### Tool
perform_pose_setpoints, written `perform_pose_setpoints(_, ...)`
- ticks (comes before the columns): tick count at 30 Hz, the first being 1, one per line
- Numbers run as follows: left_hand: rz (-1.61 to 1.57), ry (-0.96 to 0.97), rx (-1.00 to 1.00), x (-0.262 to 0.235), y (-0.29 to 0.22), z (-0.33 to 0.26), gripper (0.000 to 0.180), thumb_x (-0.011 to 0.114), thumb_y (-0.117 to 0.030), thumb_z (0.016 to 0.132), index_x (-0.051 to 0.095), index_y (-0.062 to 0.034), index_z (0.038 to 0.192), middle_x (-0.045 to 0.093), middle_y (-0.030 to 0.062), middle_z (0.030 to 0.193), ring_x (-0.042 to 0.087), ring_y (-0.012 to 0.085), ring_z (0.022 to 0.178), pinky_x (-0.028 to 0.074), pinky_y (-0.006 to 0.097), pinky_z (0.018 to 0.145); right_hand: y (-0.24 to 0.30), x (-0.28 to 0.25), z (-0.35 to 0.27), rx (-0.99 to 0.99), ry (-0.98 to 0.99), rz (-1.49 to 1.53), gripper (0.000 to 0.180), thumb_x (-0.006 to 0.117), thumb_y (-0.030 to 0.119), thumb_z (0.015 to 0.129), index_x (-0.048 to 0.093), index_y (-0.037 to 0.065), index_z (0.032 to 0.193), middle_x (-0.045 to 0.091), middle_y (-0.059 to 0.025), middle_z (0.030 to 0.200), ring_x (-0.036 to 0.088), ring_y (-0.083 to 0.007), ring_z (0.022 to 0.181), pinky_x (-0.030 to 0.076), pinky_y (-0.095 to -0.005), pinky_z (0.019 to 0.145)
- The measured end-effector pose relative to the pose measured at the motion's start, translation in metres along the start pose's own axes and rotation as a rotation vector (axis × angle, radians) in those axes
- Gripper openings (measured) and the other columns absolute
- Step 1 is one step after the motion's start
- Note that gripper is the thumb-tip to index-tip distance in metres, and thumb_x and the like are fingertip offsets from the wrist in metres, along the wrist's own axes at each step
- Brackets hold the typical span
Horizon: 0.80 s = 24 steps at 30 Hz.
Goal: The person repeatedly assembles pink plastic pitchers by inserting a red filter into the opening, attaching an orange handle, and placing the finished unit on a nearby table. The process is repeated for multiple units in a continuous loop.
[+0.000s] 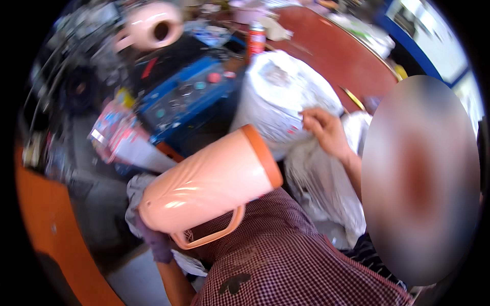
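A peach-pink plastic jug (209, 183) with an orange rim and a loop handle lies tilted in front of me, its mouth pointing up and right. My left hand (155, 245) comes up from the lower edge, bunched in a grey-purple cloth (140, 196) pressed against the jug's base. My right arm, in a red-and-white checked sleeve (270, 250), reaches up under the jug beside the handle. Its hand is hidden behind the jug.
Another person's hand (326, 132) rests on a large white sack (278, 97) to the right. Behind are a blue box with buttons (189, 94), a red can (255, 38), a second pink jug (153, 25), a red-brown tabletop (337, 56) and papers (120, 135).
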<state>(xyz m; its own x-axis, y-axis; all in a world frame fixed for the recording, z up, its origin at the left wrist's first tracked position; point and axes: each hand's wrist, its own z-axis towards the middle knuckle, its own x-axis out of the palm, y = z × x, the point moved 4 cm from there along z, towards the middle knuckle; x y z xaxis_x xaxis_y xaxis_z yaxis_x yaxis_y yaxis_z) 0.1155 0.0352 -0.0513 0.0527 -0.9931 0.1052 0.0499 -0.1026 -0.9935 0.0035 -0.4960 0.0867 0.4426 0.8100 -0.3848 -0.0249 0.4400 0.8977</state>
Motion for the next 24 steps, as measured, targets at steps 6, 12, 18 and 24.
perform_pose_setpoints(6, 0.167, 0.09, -0.141, 0.081, -0.097, 0.051, 0.048, 0.049, -0.035, 0.1, 0.052, 0.002, 0.131, 0.057, 0.0139, 0.129, 0.06, 0.0228, 0.109, 0.048, 0.034, 0.094, -0.047, -0.171, -0.04, 0.079, -0.272, -0.703, 0.025, 0.061, 0.022, 0.09, 0.068, -0.002, 0.092, 0.07, -0.0177, 0.08, 0.068, -0.0295, 0.074, 0.052, -0.0383, 0.068)
perform_pose_setpoints(12, 0.738, 0.454, 0.228, 0.174, -0.117, 0.056, 0.06, 0.056, -0.029, 0.096, 0.04, 0.0048, 0.143, 0.049, 0.0199, 0.138, 0.05, 0.0279, 0.124, 0.039, 0.037, 0.105, -0.136, -0.188, -0.153, 0.924, 0.362, -0.993, 0.03, 0.053, 0.026, 0.086, 0.072, 0.004, 0.088, 0.07, -0.0196, 0.091, 0.067, -0.0375, 0.089, 0.053, -0.0458, 0.08)
perform_pose_setpoints(18, 0.588, 0.885, 0.163, 0.212, -0.153, 0.007, 0.117, 0.083, -0.048, 0.062, 0.025, 0.0008, 0.151, 0.045, 0.0205, 0.142, 0.046, 0.0297, 0.13, 0.038, 0.042, 0.106, -0.275, -0.167, -0.178, 0.896, -0.061, -0.93, 0.037, 0.057, 0.026, 0.088, 0.067, -0.008, 0.095, 0.067, -0.0279, 0.102, 0.066, -0.0396, 0.099, 0.05, -0.0472, 0.089)
perform_pose_setpoints(24, 0.35, 0.735, 0.337, 0.232, -0.141, -0.003, 0.112, 0.078, -0.055, 0.068, 0.026, 0.0016, 0.149, 0.046, 0.0212, 0.14, 0.049, 0.0312, 0.125, 0.039, 0.043, 0.105, -0.253, -0.167, -0.145, 0.745, -0.154, -0.973, 0.031, 0.059, 0.024, 0.087, 0.064, -0.003, 0.1, 0.068, -0.0276, 0.096, 0.066, -0.0433, 0.092, 0.052, -0.0491, 0.083)
